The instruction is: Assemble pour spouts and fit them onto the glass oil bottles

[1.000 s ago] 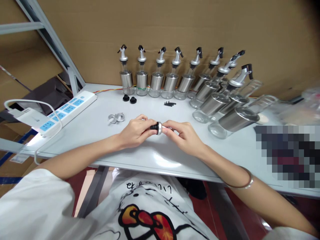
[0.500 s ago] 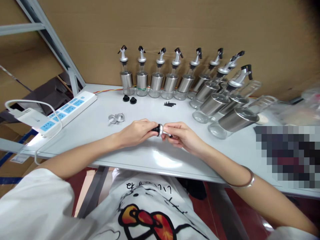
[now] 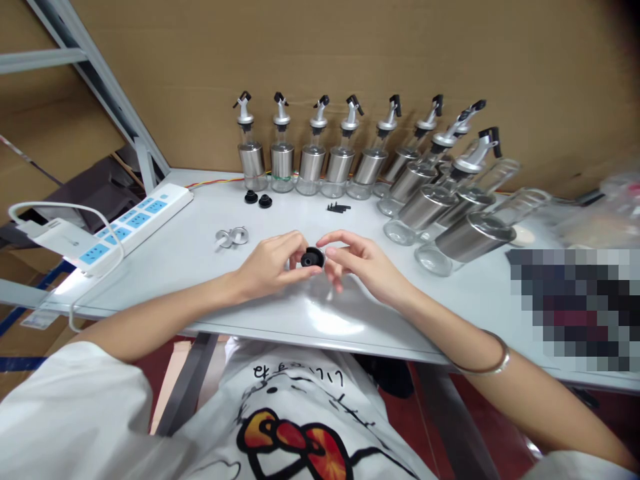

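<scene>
My left hand (image 3: 273, 267) is closed around a bottle pourer, pinching it between thumb and fingers. Its round black ribbed stopper (image 3: 313, 259) faces toward me, and most of its silver top is hidden behind. Right beside it, my right hand (image 3: 357, 263) has its fingers spread and slightly curled, close to the stopper's right edge; whether a fingertip touches is unclear. A pale blurred shape under the right fingers cannot be made out. Farther left on the table lie two loose silver ring-shaped parts (image 3: 233, 237). Two black stoppers (image 3: 258, 199) and several small black pieces (image 3: 339, 208) lie farther back.
Glass bottles with steel sleeves and pourers (image 3: 341, 163) line the back and curve to the right. The nearest right bottle (image 3: 475, 237) has an uncovered neck. A white power strip (image 3: 135, 223) with a plugged-in charger lies left. Plastic bags (image 3: 595, 213) sit at the far right.
The pourer has turned in my left hand, from lying sideways to showing its black stopper end. My right fingers, earlier pinching its silver top, have loosened and spread.
</scene>
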A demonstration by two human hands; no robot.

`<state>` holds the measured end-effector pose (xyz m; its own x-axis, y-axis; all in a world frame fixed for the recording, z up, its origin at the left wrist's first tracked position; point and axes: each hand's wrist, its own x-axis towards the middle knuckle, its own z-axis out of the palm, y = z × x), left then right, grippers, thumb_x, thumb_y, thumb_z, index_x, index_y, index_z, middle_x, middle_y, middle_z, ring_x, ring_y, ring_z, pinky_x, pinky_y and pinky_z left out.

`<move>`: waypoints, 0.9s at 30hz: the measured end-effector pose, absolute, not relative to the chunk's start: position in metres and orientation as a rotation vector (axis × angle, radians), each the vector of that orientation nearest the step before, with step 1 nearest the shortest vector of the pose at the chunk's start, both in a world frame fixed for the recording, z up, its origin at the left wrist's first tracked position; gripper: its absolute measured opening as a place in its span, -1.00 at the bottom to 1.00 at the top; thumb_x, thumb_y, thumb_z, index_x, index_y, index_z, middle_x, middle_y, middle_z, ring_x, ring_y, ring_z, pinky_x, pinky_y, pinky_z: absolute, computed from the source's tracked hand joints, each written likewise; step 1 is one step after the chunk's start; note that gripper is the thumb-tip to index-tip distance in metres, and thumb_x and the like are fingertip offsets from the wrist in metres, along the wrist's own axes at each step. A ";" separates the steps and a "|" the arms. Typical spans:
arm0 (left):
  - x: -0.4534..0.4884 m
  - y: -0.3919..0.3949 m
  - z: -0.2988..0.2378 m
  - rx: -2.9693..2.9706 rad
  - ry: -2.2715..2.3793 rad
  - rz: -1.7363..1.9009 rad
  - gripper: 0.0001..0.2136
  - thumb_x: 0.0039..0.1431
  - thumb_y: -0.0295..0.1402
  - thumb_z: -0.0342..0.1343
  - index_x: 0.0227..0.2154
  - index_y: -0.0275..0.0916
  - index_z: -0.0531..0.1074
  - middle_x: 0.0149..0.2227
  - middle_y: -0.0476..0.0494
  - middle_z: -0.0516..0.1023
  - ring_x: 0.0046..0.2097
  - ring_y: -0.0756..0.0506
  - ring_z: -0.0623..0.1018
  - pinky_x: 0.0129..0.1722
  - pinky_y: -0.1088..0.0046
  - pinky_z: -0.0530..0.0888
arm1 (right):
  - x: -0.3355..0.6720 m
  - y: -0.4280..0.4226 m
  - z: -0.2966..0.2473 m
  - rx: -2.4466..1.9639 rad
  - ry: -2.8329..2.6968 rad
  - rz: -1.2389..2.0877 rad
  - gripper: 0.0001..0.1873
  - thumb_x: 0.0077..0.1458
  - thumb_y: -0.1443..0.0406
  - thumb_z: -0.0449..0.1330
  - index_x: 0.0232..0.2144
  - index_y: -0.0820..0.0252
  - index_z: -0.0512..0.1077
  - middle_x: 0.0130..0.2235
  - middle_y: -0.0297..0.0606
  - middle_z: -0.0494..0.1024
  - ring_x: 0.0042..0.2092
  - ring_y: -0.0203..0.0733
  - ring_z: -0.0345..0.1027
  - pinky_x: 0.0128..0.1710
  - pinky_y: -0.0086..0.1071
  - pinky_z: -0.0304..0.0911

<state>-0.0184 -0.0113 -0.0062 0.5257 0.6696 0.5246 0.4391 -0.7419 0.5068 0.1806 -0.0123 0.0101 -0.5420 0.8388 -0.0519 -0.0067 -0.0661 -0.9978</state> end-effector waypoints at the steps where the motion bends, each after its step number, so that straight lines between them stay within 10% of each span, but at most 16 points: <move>1: -0.018 -0.013 -0.006 2.406 0.947 1.014 -0.67 0.18 -0.07 0.06 -0.47 -0.20 0.15 -0.49 0.02 0.35 -0.46 0.02 0.38 -0.45 0.50 0.35 | 0.180 -0.013 0.009 -0.895 -1.575 1.727 -0.60 0.02 0.07 0.25 -0.20 0.22 0.31 -0.56 -0.41 0.48 -0.58 -0.32 0.37 -0.55 -0.44 0.28; 27: -0.013 -0.021 -0.003 1.840 0.822 0.799 -0.74 0.16 -0.30 -0.02 -0.13 -0.17 0.06 -0.42 0.03 0.42 -0.50 0.06 0.40 -0.53 0.58 0.32 | 0.180 -0.011 -0.002 -0.822 -1.518 1.801 -0.66 -0.04 0.19 0.32 -0.24 0.19 0.34 -0.46 -0.35 0.60 -0.37 -0.26 0.52 -0.28 -0.37 0.42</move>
